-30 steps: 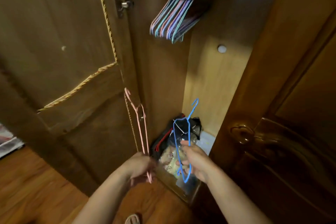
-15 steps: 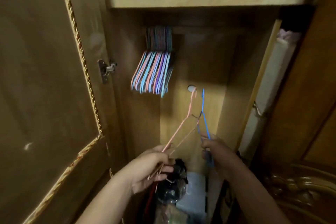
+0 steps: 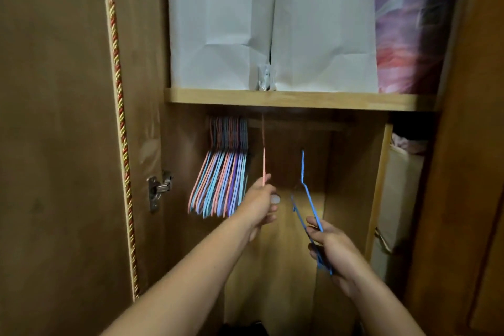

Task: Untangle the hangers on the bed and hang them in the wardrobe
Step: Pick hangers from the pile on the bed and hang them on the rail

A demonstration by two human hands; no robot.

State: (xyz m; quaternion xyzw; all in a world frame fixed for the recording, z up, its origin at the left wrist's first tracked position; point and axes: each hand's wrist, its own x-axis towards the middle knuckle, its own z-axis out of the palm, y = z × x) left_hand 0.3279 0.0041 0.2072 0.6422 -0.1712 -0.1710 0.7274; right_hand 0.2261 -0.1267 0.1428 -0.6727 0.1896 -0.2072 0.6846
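Head view, pink hanger (image 3: 263,163): thin coated wire, held upright, its hook end reaching up to the shadowed rail (image 3: 297,125) under the shelf (image 3: 300,99); whether the hook is over the rail I cannot tell.
Head view, blue hanger (image 3: 306,194): the same thin wire, tilted, its hook below the rail and clear of it, well apart from the pink one.
Head view, hung hangers (image 3: 221,180): a tight bunch of pink, blue and purple ones on the rail at the left end, just beside the pink hanger.
Handling: I judge these light and springy, stiff enough to hold shape but easy to bend and quick to snag on a neighbour's hook; best taken low on the neck or shoulder, leaving the hook free.
Left hand (image 3: 260,206) grip: fingers curled closed around the pink hanger's lower part, thumb on top.
Right hand (image 3: 331,244) grip: fingers closed in a pinch on the blue hanger's shoulder wires, with the lower end poking out below the palm.
Surroundings: white bags (image 3: 270,22) and a purple bundle (image 3: 406,22) sit on the shelf; the wardrobe door (image 3: 54,117) stands open at left.
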